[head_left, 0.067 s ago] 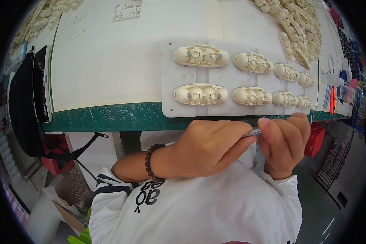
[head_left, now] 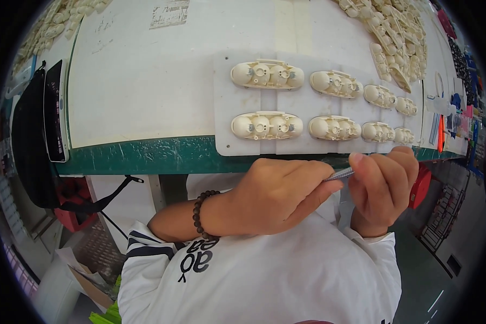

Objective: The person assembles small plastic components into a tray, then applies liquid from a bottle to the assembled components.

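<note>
My left hand [head_left: 275, 195], with a dark bead bracelet on its wrist, pinches a thin silvery metal piece [head_left: 340, 174] between thumb and forefinger. The piece looks narrow and finely ridged; its exact kind cannot be made out. My right hand [head_left: 386, 186] has its fingers curled at the other end of the piece, thumb on top. Both hands are held in front of the shirt, just off the table edge. Beyond them, a white board [head_left: 240, 97] carries two rows of cream plastic housings [head_left: 267, 126], each with rounded cups and small metal bits.
The white table [head_left: 146, 81] has a green front edge [head_left: 140, 155]. A large heap of cream plastic parts [head_left: 389, 32] lies at the far right, another heap [head_left: 59, 24] at the far left. A tablet-like device [head_left: 55, 110] and a black bag [head_left: 29, 137] are at the left.
My right hand has shifted slightly to the right and up, and more of the silvery piece shows between the hands. My left hand has barely moved.
</note>
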Motion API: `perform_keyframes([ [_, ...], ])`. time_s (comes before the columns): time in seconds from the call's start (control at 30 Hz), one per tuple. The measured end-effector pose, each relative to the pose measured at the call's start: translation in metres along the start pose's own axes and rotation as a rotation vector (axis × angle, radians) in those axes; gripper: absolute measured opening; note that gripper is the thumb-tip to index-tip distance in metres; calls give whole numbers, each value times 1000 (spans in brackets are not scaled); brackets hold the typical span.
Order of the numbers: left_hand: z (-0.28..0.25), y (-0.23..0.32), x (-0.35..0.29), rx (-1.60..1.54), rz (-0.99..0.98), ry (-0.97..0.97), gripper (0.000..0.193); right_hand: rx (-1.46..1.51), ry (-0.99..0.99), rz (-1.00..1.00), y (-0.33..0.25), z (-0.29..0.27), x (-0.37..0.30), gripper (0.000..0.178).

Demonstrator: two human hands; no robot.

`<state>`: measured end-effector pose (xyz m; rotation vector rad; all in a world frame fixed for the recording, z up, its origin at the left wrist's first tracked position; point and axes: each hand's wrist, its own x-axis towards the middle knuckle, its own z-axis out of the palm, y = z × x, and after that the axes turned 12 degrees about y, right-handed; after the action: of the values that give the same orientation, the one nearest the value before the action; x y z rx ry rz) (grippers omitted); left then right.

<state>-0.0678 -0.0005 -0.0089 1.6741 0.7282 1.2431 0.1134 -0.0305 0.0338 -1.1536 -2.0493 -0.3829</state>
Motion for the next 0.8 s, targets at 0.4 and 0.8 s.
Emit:
perform_keyframes([
  [0.4, -2, -1, -1, -43, 6, -21, 12, 28, -147, 115, 11, 18, 18, 40],
  [0.8, 0, 0, 1, -22, -30, -24, 12, 118, -71, 135, 6, -5, 4, 47],
])
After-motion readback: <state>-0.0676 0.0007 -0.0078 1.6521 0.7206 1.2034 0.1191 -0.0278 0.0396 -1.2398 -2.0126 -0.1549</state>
